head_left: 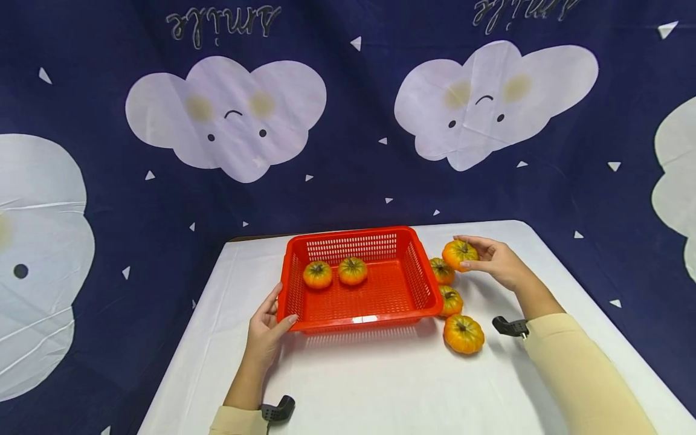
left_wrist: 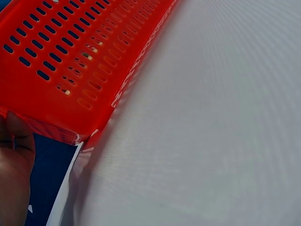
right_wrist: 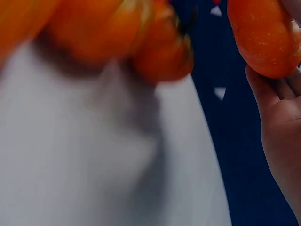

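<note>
A red plastic basket with slotted walls stands on the table, seen also at the upper left of the left wrist view. My left hand grips its near left corner, thumb over the rim. Two small orange-green pumpkins lie inside, one on the left and one beside it. Right of the basket, my right hand holds another small pumpkin between thumb and fingers. In the right wrist view this pumpkin appears raised, its underside smooth and orange.
Three more pumpkins sit along the basket's right side: a far one, a middle one partly behind the rim, and a near one. A white cloth covers the table. Behind hangs a dark blue curtain with clouds.
</note>
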{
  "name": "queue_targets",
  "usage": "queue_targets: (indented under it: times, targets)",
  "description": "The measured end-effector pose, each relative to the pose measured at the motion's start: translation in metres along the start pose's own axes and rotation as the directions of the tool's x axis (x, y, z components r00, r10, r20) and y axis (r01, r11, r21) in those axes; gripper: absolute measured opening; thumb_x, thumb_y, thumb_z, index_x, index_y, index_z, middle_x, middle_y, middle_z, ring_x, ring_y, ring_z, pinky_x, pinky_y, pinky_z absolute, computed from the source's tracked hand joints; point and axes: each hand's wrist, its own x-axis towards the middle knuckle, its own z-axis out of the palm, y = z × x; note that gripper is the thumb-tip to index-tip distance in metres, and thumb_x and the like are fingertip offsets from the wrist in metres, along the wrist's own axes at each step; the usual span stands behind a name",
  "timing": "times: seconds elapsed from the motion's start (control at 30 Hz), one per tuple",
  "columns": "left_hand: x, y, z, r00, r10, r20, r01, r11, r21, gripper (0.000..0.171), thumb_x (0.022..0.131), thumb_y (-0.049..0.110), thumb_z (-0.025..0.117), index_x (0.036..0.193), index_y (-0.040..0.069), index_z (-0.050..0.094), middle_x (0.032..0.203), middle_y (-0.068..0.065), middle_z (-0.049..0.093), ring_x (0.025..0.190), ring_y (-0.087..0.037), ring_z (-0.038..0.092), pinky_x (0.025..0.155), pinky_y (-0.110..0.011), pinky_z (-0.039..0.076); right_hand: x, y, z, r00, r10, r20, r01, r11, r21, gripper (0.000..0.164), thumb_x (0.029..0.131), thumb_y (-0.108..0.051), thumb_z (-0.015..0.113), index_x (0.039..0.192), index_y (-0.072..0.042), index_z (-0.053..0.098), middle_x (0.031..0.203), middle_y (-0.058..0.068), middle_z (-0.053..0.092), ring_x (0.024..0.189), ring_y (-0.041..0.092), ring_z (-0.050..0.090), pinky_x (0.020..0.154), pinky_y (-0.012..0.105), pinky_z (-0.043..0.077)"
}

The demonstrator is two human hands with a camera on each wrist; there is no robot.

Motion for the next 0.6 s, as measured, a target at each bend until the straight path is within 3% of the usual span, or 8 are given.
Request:
queue_targets:
  times: [0.17, 0.33, 0.47, 0.6]
  targets:
    - [-0.001, 0.000, 0.001, 1.000, 0.011, -0.004, -0.011, 1.000, -0.006, 0.083, 0.088, -0.017, 0.071, 0.162, 0.002, 0.038, 0.131, -0.039, 0.045, 0.127, -0.045, 0.059, 0.095, -0.039, 0.057, 0.040, -0.022, 0.026, 0.998, -0.056, 0.034, 0.054, 0.998, 0.040, 0.061, 0.093, -0.004, 0.081, 0.149, -0.002, 0.057, 0.150, 0.012, 0.058, 0.132, 0.015, 0.057, 0.102, 0.025, 0.053]
    - [-0.001, 0.000, 0.002, 1.000, 0.017, 0.004, -0.017, 1.000, -0.018, 0.082, 0.089, -0.018, 0.069, 0.162, 0.001, 0.037, 0.129, -0.031, 0.051, 0.127, -0.042, 0.059, 0.096, -0.040, 0.056, 0.074, -0.050, 0.052, 0.981, -0.141, 0.134, 0.128, 0.987, 0.097, 0.060, 0.095, -0.002, 0.077, 0.151, 0.003, 0.054, 0.151, 0.016, 0.055, 0.131, 0.020, 0.058, 0.103, 0.029, 0.054]
    - [-0.001, 0.000, 0.002, 1.000, 0.018, 0.010, -0.018, 1.000, -0.007, 0.082, 0.089, -0.017, 0.070, 0.162, 0.001, 0.038, 0.132, -0.036, 0.048, 0.130, -0.044, 0.056, 0.097, -0.040, 0.056, 0.096, -0.069, 0.072, 0.968, -0.163, 0.190, 0.139, 0.982, 0.129, 0.061, 0.095, -0.001, 0.077, 0.151, 0.004, 0.053, 0.152, 0.017, 0.054, 0.132, 0.024, 0.058, 0.105, 0.030, 0.053]
    - [-0.001, 0.000, 0.001, 1.000, 0.020, 0.001, -0.020, 1.000, -0.015, 0.082, 0.089, -0.017, 0.070, 0.161, 0.002, 0.039, 0.133, -0.040, 0.044, 0.131, -0.049, 0.053, 0.097, -0.039, 0.056, 0.115, -0.080, 0.096, 0.963, -0.136, 0.232, 0.117, 0.989, 0.093, 0.061, 0.095, -0.007, 0.079, 0.151, 0.000, 0.054, 0.152, 0.014, 0.055, 0.133, 0.025, 0.057, 0.106, 0.031, 0.052]
